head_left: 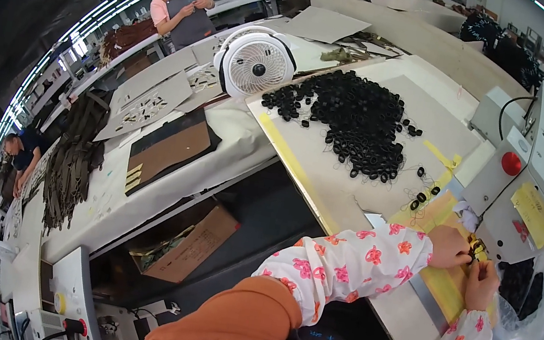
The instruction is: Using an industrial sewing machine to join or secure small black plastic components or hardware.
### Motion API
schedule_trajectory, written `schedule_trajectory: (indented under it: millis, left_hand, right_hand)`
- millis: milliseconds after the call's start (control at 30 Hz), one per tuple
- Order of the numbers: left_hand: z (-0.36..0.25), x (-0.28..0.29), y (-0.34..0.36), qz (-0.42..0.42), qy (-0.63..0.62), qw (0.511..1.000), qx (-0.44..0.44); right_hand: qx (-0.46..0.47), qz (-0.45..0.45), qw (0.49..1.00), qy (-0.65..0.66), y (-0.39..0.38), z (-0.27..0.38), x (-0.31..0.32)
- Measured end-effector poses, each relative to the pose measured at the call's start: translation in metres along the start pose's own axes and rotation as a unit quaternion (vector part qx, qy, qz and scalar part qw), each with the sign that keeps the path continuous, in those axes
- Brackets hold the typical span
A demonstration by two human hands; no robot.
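Small dark piece [476,248] pinched at the machine

It sits on the yellow strip [445,280] of the desk, held between both hands, too small to make out.

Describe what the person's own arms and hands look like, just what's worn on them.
Both forearms wear loose white sleeves printed with pink and orange flowers, gathered at the wrist. The left hand and right hand are bare: no gloves, and no rings or watch that can be made out. An orange garment covers the upper body below the sleeves.
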State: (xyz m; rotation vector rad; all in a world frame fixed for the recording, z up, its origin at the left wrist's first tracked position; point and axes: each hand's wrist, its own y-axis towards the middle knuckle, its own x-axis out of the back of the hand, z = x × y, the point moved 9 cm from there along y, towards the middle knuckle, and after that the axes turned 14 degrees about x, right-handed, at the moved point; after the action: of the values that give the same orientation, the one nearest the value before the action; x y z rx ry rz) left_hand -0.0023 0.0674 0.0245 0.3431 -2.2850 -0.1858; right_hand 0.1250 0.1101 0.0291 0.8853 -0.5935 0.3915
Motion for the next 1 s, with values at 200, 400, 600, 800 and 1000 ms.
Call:
schedule_trajectory:
  millis: [200, 400, 600, 800, 1000]
  left_hand:
    - [0.056, 0.068, -0.020, -0.053, -0.029, 0.995, 0.082]
    - [0.115, 0.191, -0.049, -0.062, -0.308, 0.946, 0.081]
    - [0.114, 0.436, -0.195, -0.340, -0.368, 0.861, 0.090]
    - [0.045, 0.468, -0.267, -0.350, -0.279, 0.892, 0.069]
    - [0.234, 0.364, -0.336, -0.379, -0.245, 0.805, 0.386]
  right_hand:
    - [0.020, -0.012, 0.999, -0.023, 0.000, 0.006, 0.009]
    - [0.002, -0.003, 1.000, 0.000, -0.002, -0.003, -0.005]
    - [-0.014, -0.015, 0.998, 0.061, -0.007, -0.011, -0.005]
    - [-0.014, 0.002, 1.000, 0.018, -0.005, -0.024, 0.001]
    - [-0.016, 0.008, 1.000, 0.007, 0.002, -0.001, -0.002]
